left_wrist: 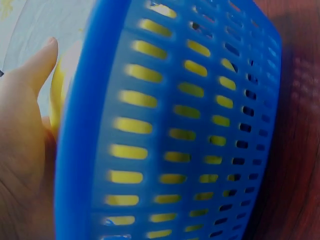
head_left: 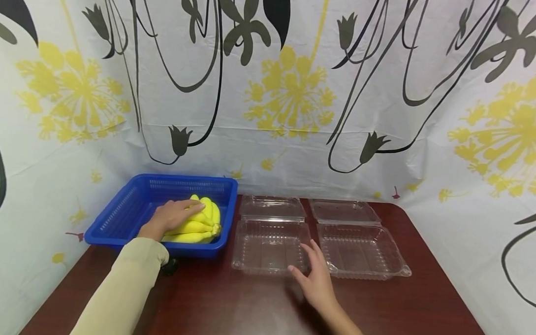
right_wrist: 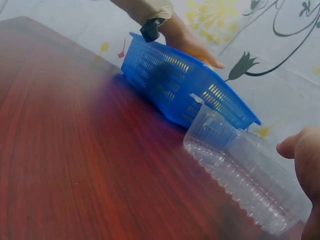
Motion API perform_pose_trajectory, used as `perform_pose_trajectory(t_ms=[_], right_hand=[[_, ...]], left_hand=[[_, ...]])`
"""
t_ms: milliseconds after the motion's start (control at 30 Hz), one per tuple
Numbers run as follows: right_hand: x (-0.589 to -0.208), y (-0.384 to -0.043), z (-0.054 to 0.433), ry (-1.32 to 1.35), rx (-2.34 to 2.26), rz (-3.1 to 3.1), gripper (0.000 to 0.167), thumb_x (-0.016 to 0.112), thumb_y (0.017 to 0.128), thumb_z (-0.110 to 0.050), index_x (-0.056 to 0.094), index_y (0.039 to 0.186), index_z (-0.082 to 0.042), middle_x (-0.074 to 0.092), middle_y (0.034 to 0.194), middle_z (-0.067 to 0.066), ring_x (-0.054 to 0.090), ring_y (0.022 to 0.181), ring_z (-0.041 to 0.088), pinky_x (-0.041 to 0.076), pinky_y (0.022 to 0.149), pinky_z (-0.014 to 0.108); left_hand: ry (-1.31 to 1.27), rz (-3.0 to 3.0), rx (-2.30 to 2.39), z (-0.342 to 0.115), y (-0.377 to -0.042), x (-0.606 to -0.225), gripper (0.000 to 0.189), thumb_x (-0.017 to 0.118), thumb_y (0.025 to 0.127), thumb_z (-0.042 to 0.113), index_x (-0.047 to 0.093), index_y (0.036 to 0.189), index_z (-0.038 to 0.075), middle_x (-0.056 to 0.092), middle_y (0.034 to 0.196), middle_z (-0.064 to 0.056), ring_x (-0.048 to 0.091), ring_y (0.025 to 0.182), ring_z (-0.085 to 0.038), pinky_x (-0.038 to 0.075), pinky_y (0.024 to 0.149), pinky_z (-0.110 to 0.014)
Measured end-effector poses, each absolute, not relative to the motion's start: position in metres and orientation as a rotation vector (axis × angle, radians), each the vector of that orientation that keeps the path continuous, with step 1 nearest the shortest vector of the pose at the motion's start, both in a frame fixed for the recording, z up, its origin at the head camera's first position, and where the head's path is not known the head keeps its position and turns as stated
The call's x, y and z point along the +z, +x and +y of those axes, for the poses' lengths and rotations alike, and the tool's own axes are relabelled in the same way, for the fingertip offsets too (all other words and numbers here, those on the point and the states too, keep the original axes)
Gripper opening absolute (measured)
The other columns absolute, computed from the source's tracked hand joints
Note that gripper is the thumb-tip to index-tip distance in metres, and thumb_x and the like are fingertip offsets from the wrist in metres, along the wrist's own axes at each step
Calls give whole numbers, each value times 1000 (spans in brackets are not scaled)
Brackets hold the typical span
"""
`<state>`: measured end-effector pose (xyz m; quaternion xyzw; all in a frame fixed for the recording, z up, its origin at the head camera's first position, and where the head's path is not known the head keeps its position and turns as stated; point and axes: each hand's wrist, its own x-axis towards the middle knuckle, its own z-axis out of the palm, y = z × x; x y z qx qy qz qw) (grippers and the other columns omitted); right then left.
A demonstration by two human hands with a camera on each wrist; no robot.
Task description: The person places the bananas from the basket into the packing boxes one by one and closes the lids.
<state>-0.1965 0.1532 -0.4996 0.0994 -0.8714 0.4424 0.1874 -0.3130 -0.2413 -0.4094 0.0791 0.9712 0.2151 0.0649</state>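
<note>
In the head view, a bunch of yellow bananas (head_left: 199, 229) lies at the right side of a blue plastic basket (head_left: 223, 235). My left hand (head_left: 171, 216) reaches over the basket's near side and touches the bananas from above. The left wrist view shows its thumb (left_wrist: 42, 65) extended beside a banana; the other fingers are mostly hidden. My right hand (head_left: 317, 280) hovers with spread fingers near two clear plastic clamshell containers, the left one (head_left: 271, 271) and the right one (head_left: 361, 275). It holds nothing.
Both containers stand with lids raised at the back, the left lid (head_left: 273, 207) and the right lid (head_left: 346, 212). All rest on a dark red-brown table (head_left: 228, 304). A patterned cloth (head_left: 268, 162) hangs behind and along the sides.
</note>
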Motion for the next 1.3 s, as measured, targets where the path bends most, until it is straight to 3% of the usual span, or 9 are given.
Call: perform_pose_trajectory(t_ms=[400,600,900,1300], right_hand=[[-506,-195,157,279,1264,-2442,62,80,80,-14,54,134,-2,32,150,25,33,134,47,32,101,65],[-506,-194,159,278,1270,-2449,61,80,80,-15,54,134,-3,31,151,25,32,134,47,32,100,65],[-507,-194,160,263,1268,-2457,60,80,81,-16,55,133,-4,32,149,27,34,133,49,32,99,66],[-508,-192,160,255,1278,-2462,60,80,81,-17,54,134,-3,33,149,27,35,132,49,34,98,66]], left_hand=[[238,2969,815,-228,-319,-408,75,42,89,73,56,139,20,53,139,-15,28,135,-47,14,102,-70],[241,3074,796,-220,-318,-408,71,53,85,71,60,133,20,62,123,-16,44,119,-40,23,97,-65],[175,3183,848,-214,-316,-412,65,65,82,63,62,129,20,65,111,-13,50,102,-36,28,93,-61],[62,3308,1049,-203,-319,-416,59,78,78,48,56,123,16,52,112,-16,48,106,-35,28,93,-61]])
